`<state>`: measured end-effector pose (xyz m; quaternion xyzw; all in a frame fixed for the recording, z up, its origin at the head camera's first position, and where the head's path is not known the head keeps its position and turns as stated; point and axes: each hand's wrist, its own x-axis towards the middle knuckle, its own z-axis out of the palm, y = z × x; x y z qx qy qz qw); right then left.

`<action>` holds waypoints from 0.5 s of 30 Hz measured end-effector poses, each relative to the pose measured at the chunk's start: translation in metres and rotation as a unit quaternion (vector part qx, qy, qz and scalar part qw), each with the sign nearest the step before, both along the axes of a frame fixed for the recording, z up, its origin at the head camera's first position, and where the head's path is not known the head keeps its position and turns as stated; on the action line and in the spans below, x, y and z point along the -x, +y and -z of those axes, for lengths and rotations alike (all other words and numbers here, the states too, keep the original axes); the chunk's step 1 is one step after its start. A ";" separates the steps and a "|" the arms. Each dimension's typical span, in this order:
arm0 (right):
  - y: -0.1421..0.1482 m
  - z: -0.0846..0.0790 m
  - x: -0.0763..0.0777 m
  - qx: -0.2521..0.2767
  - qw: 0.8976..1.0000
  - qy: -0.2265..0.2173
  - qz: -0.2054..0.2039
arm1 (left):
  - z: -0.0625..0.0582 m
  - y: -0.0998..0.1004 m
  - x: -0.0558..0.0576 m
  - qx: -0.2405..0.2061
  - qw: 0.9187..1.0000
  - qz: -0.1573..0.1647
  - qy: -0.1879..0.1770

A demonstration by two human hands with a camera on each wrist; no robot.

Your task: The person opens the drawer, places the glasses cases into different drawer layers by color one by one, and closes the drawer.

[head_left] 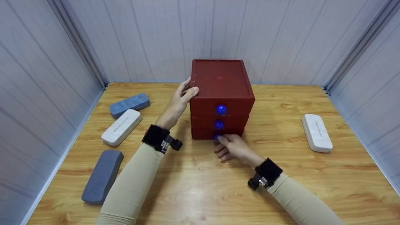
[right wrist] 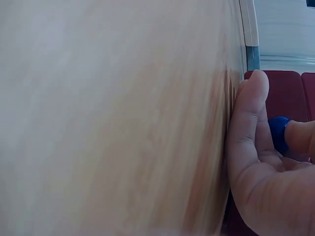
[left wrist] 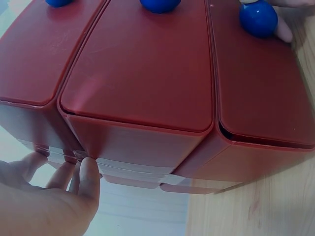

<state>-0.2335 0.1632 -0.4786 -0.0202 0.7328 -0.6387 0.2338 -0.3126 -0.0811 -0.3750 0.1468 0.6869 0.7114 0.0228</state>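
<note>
The red cabinet (head_left: 220, 78) is seen at the centre of the frame, set on the table (head_left: 200, 187). Its bottom knob (left wrist: 258, 19) is pinched by the thumb and fingers of the right hand (head_left: 234, 147), and the other fingers are held low, near the wood. Above it, the middle knob (head_left: 219, 124) and top knob (head_left: 221, 109) are left untouched. The cabinet's left side is touched by the left hand (head_left: 176, 106), its fingers not curled round anything; clear tape (left wrist: 133, 169) is seen by the fingertips. A thin dark slit is shown along one edge of the bottom drawer.

Bare wood is shown in front of the cabinet and, to its right, as far as a white case (head_left: 317, 132). At left, room is taken up by a blue case (head_left: 129, 105), a second white case (head_left: 122, 127) partly overlapping it, and a grey case (head_left: 102, 176). The table is bounded by pale walls (head_left: 156, 40).

The bottom knob is mostly covered by the thumb in the head view. The right thumb is cut off by the right edge of the right wrist view. The lettering on the white cases cannot be read.
</note>
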 end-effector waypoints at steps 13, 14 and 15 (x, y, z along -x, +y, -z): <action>0.010 -0.024 -0.014 -0.126 0.990 0.061 -0.013 | -0.001 0.000 -0.002 0.003 1.000 -0.001 0.000; 0.010 -0.027 -0.015 -0.134 0.988 0.072 -0.016 | -0.001 -0.001 -0.002 0.003 1.000 -0.001 0.000; 0.011 -0.029 -0.015 -0.145 0.986 0.084 -0.017 | -0.001 -0.001 -0.001 0.004 1.000 -0.001 0.000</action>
